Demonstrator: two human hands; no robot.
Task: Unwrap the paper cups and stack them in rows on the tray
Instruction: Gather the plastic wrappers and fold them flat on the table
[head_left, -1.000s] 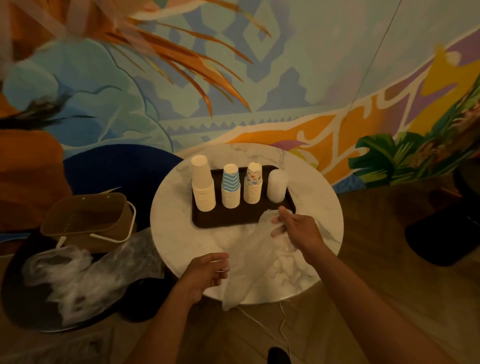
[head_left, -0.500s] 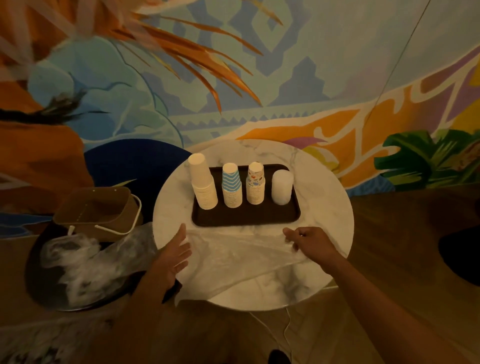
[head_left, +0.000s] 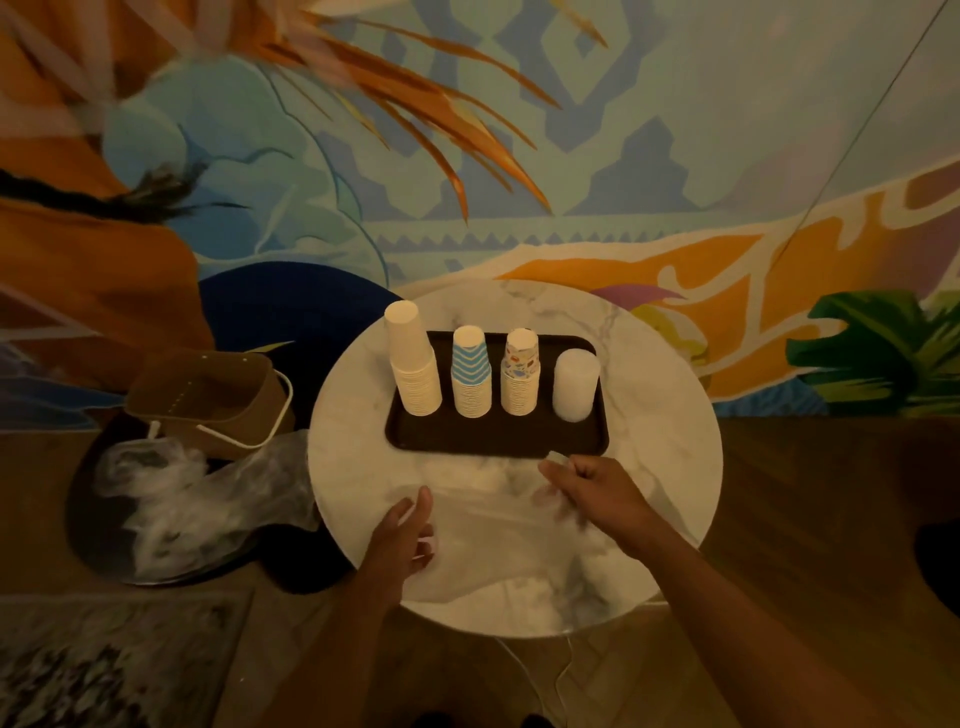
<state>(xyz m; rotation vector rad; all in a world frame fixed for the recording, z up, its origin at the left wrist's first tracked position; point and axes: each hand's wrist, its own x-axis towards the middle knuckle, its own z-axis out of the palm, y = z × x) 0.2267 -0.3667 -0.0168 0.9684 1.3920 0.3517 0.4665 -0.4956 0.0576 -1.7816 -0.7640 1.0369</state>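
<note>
Left hand: fingers loosely extended, resting on the near left edge of the plastic wrapper. The wrapper, lifted and bunched a second ago, now lies spread flat and empty on the marble table. Right hand: fingers curled, pinching the wrapper's far corner just beside the front rim of the tray. On the tray, four cup stacks stand upright in one row, unmoved. Judgement: unwrapping and stacking appear complete; only wrapper removal remains

A café or lounge corner: bright tropical mural, round marble table, wooden floor.
</note>
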